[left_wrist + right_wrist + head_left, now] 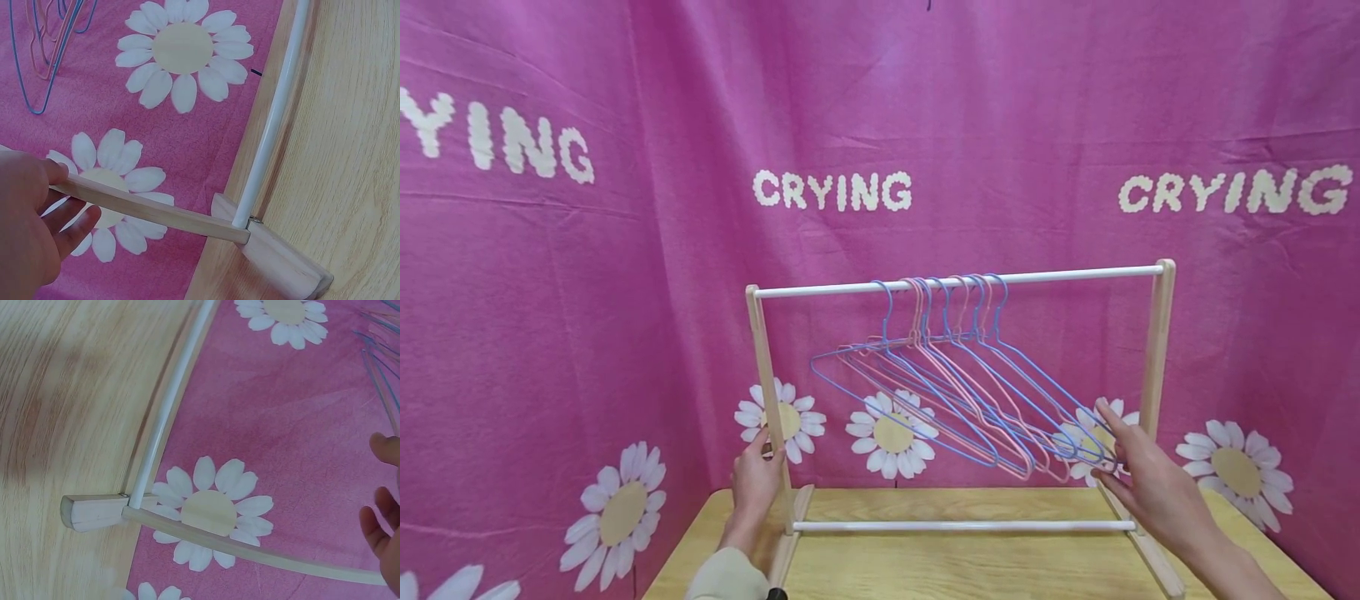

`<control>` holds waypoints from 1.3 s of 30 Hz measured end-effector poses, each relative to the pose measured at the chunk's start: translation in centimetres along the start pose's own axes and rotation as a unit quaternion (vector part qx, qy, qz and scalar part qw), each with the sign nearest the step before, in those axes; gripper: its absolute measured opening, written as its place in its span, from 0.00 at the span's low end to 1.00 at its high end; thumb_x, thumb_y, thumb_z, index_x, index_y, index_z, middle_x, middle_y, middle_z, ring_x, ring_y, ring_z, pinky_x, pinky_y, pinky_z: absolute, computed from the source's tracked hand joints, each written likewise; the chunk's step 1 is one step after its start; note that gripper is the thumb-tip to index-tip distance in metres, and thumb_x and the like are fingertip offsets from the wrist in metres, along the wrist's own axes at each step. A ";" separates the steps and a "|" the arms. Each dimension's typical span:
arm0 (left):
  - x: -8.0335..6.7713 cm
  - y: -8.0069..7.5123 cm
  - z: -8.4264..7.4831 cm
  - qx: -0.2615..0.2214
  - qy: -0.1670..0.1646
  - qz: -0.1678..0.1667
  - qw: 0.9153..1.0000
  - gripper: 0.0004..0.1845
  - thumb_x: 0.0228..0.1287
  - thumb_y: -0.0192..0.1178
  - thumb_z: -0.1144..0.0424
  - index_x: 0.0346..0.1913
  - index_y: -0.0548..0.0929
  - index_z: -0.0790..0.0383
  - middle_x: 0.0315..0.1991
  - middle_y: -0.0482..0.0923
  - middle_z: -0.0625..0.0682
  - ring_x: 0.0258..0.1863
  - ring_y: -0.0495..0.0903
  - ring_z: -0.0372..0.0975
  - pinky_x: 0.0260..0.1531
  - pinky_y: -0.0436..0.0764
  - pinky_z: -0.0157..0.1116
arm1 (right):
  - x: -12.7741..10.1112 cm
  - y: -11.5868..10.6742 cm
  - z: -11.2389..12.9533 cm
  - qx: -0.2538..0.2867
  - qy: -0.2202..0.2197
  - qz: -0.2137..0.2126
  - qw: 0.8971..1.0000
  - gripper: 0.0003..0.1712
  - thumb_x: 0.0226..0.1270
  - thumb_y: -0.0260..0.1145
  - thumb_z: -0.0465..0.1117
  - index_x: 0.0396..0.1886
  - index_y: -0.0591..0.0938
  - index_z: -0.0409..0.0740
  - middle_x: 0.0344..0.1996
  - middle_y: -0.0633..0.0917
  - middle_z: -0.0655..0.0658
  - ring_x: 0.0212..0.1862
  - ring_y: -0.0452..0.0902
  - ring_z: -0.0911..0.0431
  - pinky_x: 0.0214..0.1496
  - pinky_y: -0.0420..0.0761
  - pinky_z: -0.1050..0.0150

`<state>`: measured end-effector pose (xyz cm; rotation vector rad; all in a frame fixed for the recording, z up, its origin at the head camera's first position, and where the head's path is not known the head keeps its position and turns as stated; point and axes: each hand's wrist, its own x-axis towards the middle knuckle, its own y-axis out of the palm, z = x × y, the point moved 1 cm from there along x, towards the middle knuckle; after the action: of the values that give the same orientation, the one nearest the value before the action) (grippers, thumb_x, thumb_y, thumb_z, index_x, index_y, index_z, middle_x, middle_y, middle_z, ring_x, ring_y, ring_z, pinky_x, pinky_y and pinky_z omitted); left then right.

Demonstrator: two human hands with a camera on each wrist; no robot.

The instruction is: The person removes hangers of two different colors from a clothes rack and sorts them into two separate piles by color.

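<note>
A small clothes rack has pale wooden posts and a white top rail (1075, 276). Several blue and pink wire hangers (958, 354) hang from that rail, bunched around its middle. My left hand (756, 479) grips the left post (765, 350) partway down, its thumb and fingers on either side of the wood in the left wrist view. By the lower right ends of the hangers, my right hand (1165, 492) has its fingers spread, in front of the right post (1159, 350). Whether it touches the hangers I cannot tell.
The rack stands on a light wooden table (970, 567). A white lower bar (962, 526) joins its wooden feet (1153, 562). Behind and to the left hangs a pink cloth (1000, 100) with white lettering and daisies.
</note>
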<state>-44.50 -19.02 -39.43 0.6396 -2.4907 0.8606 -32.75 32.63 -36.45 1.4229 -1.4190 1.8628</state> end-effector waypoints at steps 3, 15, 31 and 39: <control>0.0 0.0 0.0 -0.003 -0.004 -0.001 1.000 0.22 0.66 0.62 0.67 0.63 0.78 0.61 0.47 0.86 0.64 0.45 0.87 0.56 0.49 0.76 0.59 | 0.1 0.2 0.0 -0.007 -0.006 -0.008 1.000 0.47 0.69 0.39 0.73 0.74 0.66 0.44 0.35 0.79 0.48 0.29 0.73 0.61 0.22 0.74 0.66; 0.1 -0.1 0.0 0.003 -0.004 0.004 1.000 0.20 0.66 0.61 0.67 0.61 0.79 0.60 0.47 0.86 0.64 0.45 0.86 0.56 0.48 0.75 0.60 | 0.3 0.2 0.4 -0.008 -0.055 -0.027 0.998 0.42 0.75 0.39 0.67 0.70 0.72 0.41 0.46 0.86 0.42 0.34 0.77 0.58 0.35 0.80 0.67; 0.1 0.1 -0.1 0.001 -0.005 0.000 1.000 0.23 0.66 0.62 0.67 0.64 0.78 0.60 0.47 0.86 0.63 0.45 0.87 0.56 0.48 0.76 0.59 | 0.6 0.5 1.4 0.001 -0.073 -0.059 0.996 0.39 0.77 0.41 0.63 0.67 0.74 0.37 0.45 0.85 0.41 0.29 0.78 0.59 0.28 0.77 0.67; 0.0 -0.1 -0.1 0.004 -0.003 0.001 1.000 0.22 0.66 0.61 0.68 0.64 0.78 0.61 0.47 0.86 0.64 0.45 0.86 0.57 0.47 0.75 0.59 | 0.7 0.1 1.7 0.020 -0.072 -0.062 0.995 0.37 0.76 0.43 0.61 0.66 0.75 0.37 0.26 0.78 0.53 0.25 0.69 0.65 0.24 0.71 0.72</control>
<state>-44.41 -19.03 -39.25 0.6429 -2.4959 0.8716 -32.32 30.90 -35.99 1.6564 -1.3310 1.7510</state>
